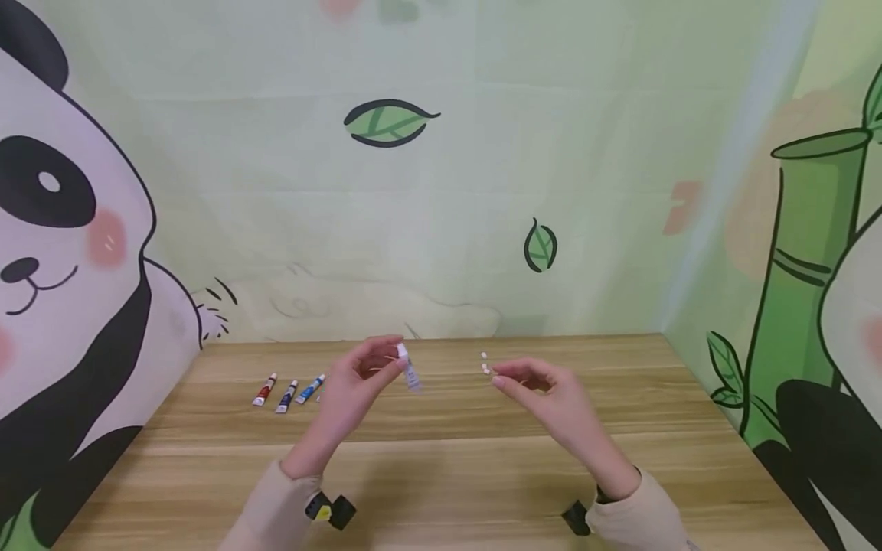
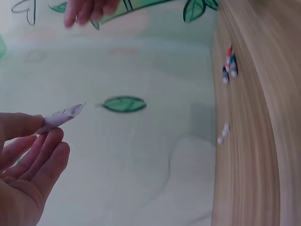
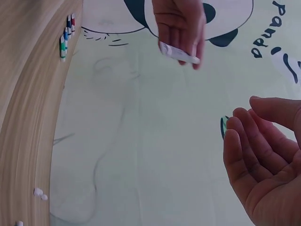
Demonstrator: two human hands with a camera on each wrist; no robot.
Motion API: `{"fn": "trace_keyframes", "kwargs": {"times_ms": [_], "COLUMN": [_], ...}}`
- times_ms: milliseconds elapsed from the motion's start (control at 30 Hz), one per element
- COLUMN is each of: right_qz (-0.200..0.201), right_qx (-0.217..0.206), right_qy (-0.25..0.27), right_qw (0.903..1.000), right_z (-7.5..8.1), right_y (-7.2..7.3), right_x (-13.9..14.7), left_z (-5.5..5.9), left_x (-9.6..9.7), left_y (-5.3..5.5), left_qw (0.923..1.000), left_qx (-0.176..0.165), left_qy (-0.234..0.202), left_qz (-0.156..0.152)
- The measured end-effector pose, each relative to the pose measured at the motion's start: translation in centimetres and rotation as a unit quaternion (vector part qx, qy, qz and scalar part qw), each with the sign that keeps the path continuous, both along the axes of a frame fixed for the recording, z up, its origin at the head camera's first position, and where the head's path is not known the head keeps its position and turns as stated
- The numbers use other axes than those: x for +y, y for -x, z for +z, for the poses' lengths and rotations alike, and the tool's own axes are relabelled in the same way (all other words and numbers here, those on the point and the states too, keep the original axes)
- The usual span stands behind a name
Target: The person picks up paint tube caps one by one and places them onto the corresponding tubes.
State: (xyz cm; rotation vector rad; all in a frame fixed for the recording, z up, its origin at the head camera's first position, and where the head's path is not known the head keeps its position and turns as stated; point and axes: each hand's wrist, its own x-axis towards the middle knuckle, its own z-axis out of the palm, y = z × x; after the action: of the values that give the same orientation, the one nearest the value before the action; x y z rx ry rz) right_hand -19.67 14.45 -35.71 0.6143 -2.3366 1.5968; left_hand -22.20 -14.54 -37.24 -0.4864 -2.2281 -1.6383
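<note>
Lilac tube (image 1: 412, 375), white-capped, pinched in left hand (image 1: 353, 389), right hand (image 1: 551, 394) loosely curled, empty, white bits (image 1: 485, 368) toward desk (image 1: 468, 482)'s far edge

Table (image 1: 455, 482): wood or wood-look, long streaked grain, smooth, low satin sheen. Backdrop (image 1: 586, 153) behind it: cloth by the look, matt, print lying flat in the weave, faint creases running across. Raised tube (image 1: 412, 376): smooth, pale skin with a soft gloss, flattened end thin and sharp-edged; metal foil or plastic, can't tell from here. Its cap (image 1: 403, 350): white, plastic-looking. Coloured tubes (image 1: 287, 396): smooth printed sides, white plastic-looking caps. White bits (image 1: 485, 369): too small to judge finish. Sleeve (image 1: 272, 505): soft matt cloth. Wrist block (image 1: 342, 513): dark, dull, likely plastic.
</note>
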Motion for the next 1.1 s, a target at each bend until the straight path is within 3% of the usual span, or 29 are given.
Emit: {"fn": "trace_keyframes", "kwargs": {"times_ms": [200, 400, 533, 667, 800, 933, 1100], "right_qz": [-0.013, -0.021, -0.022, -0.022, -0.018, -0.019, -0.034], "right_qx": [0.007, 0.002, -0.004, -0.003, -0.011, -0.028, -0.043], "right_qy": [-0.001, -0.009, -0.008, -0.007, -0.012, -0.034, -0.049], "right_qw": [0.9999, 0.9997, 0.9997, 0.9997, 0.9997, 0.9989, 0.9973], "right_z": [0.5, 0.3, 0.2, 0.2, 0.1, -0.1, -0.4], "right_y": [0.1, 0.2, 0.2, 0.1, 0.1, 0.2, 0.3], "right_x": [1.2, 1.6, 1.6, 1.7, 1.7, 2.0, 2.4], "left_z": [-0.6, -2.4, -3.7, -5.0, -6.6, -8.1, -9.0], "left_x": [-3.5, -5.8, -6.4, -6.9, -7.5, -8.0, -8.4], "left_y": [2.1, 4.0, 5.2, 6.2, 7.3, 8.2, 8.8], "left_qw": [0.9965, 0.9886, 0.9817, 0.9775, 0.975, 0.971, 0.965], "left_qx": [-0.069, -0.144, -0.173, -0.19, -0.206, -0.225, -0.24], "left_qy": [0.027, -0.038, -0.076, -0.086, -0.069, -0.018, 0.043], "left_qz": [0.037, 0.024, 0.023, 0.03, 0.049, 0.08, 0.098]}}
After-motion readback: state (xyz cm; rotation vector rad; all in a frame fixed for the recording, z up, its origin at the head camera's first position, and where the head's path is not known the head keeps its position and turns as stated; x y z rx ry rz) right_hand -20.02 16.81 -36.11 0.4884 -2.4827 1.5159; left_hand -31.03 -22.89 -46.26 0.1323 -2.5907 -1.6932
